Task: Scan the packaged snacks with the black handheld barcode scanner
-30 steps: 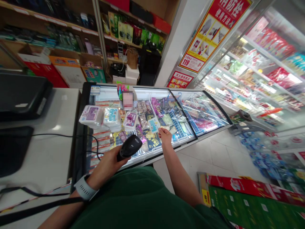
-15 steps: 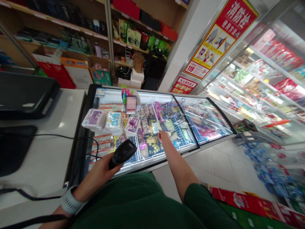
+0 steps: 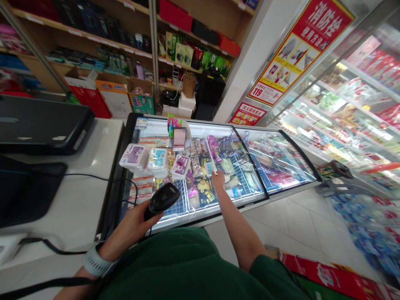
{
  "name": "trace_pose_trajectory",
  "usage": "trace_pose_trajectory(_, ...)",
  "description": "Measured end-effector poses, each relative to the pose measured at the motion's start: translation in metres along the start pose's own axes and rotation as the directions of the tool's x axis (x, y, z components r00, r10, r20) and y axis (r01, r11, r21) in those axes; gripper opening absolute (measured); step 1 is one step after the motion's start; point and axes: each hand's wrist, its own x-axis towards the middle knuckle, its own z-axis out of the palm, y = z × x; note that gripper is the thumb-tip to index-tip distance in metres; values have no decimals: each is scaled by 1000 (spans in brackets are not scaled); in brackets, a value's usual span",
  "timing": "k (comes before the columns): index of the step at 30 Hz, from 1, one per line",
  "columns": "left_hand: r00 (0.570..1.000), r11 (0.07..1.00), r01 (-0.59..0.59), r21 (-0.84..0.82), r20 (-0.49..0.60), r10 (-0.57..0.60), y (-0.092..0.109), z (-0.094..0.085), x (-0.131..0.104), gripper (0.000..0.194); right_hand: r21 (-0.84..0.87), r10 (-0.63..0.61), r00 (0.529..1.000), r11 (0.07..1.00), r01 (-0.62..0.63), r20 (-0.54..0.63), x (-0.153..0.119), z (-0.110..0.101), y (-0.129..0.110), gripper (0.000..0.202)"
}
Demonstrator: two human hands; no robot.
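My left hand point(image 3: 133, 225) is wrapped round the grip of a black barcode scanner point(image 3: 164, 198), whose head points up and to the right over the chest freezer point(image 3: 200, 211). Stretched out over the freezer's glass, my right hand point(image 3: 218, 179) has its fingers closed at the edge of a small white-and-blue packet point(image 3: 209, 168). Left of that packet lies a clear box with a purple label point(image 3: 181, 166). Beside it are a stack of blue-labelled boxes point(image 3: 158, 159) and a stack with purple labels point(image 3: 134, 155). The print on all of them is too small to read.
A white counter point(image 3: 84, 175) with a black device point(image 3: 43, 125) adjoins the freezer on the left. The scanner's cable point(image 3: 103, 178) runs across it. A round colourful item point(image 3: 179, 135) stands at the freezer's back edge. Shelves, cartons and a pillar with a red sign point(image 3: 289, 54) lie beyond.
The view has shifted, so the scene sits slightly further right. My right hand and the small packet have turned a little, showing more blue. The scanner stays in my left hand.
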Motion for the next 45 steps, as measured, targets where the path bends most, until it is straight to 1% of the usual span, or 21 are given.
trace_pose_trajectory(2, 1000, 1000, 4, 12, 2, -4, 1, -3, -3, 42, -15, -41, 999, 999, 41, 11, -20, 3, -14, 39)
trace_pose_trajectory(4, 1000, 1000, 9, 22, 5, -9, 2, -5, -7, 43, -15, -112, 994, 994, 112, 16, -44, 7, -34, 50)
trace_pose_trajectory(5, 1000, 1000, 11, 24, 7, -12, 2, -5, -9, 44, -10, -169, 986, 986, 169, 13, -57, 9, -45, 55)
trace_pose_trajectory(7, 1000, 1000, 16, 26, 9, -16, 0, -6, -13, 44, -43, -376, 926, 925, 377, 20, -83, 13, -70, 67)
trace_pose_trajectory(8, 1000, 1000, 16, 25, 11, -16, -1, -6, -16, 45, -83, -437, 899, 896, 437, 22, -94, 15, -82, 73)
trace_pose_trajectory(9, 1000, 1000, 17, 22, 12, -17, -2, -6, -18, 45, -131, -467, 884, 875, 467, 32, -104, 18, -93, 79)
trace_pose_trajectory(11, 1000, 1000, 15, 8, 12, -15, -6, -7, -23, 44, -215, -482, 874, 848, 484, 67, -119, 22, -111, 87)
trace_pose_trajectory(14, 1000, 1000, 3, -22, -7, -3, -11, -10, -30, 44, -296, -473, 871, 820, 489, 129, -132, 29, -125, 95)
trace_pose_trajectory(16, 1000, 1000, 9, -25, -25, -9, -14, -14, -34, 47, -331, -470, 870, 806, 491, 148, -135, 33, -129, 96)
trace_pose_trajectory(19, 998, 999, 27, -40, -47, -29, -19, -19, -39, 48, -370, -484, 863, 783, 501, 144, -136, 38, -132, 94)
trace_pose_trajectory(25, 997, 993, 27, -113, -66, -35, -28, -21, -44, 48, -408, -458, 877, 780, 475, 145, -136, 41, -133, 79)
trace_pose_trajectory(31, 998, 993, 14, -115, -57, -21, -26, -20, -43, 48, -415, -442, 890, 793, 446, 111, -134, 37, -122, 64)
trace_pose_trajectory(34, 999, 995, 8, -103, -50, -14, -22, -19, -41, 48, -378, -445, 891, 813, 443, 88, -130, 32, -113, 60)
trace_pose_trajectory(36, 999, 995, 0, -98, -49, -5, -20, -19, -38, 50, -312, -423, 903, 851, 422, 69, -126, 25, -106, 58)
trace_pose_trajectory(38, 998, 995, -19, -94, -55, 14, -17, -21, -34, 52, -182, -361, 931, 913, 366, 60, -121, 15, -98, 54)
trace_pose_trajectory(40, 998, 996, -43, -81, -51, 39, -12, -24, -30, 51, 45, -267, 960, 963, 264, 88, -115, 4, -89, 49)
trace_pose_trajectory(41, 998, 996, -54, -69, -45, 51, -10, -25, -28, 49, 184, -205, 971, 966, 180, 125, -112, -3, -84, 47)
trace_pose_trajectory(42, 997, 996, -65, -56, -39, 63, -7, -26, -25, 48, 323, -135, 975, 943, 73, 174, -110, -10, -79, 46)
trace_pose_trajectory(43, 997, 996, -75, -46, -36, 73, -4, -27, -23, 47, 444, -64, 968, 895, -51, 241, -109, -17, -75, 46)
trace_pose_trajectory(44, 996, 996, -83, -41, -34, 82, -1, -26, -21, 46, 535, -6, 947, 826, -177, 322, -108, -24, -71, 45)
trace_pose_trajectory(45, 995, 995, -90, -44, -34, 89, 2, -25, -18, 46, 600, 29, 915, 747, -287, 403, -108, -31, -67, 45)
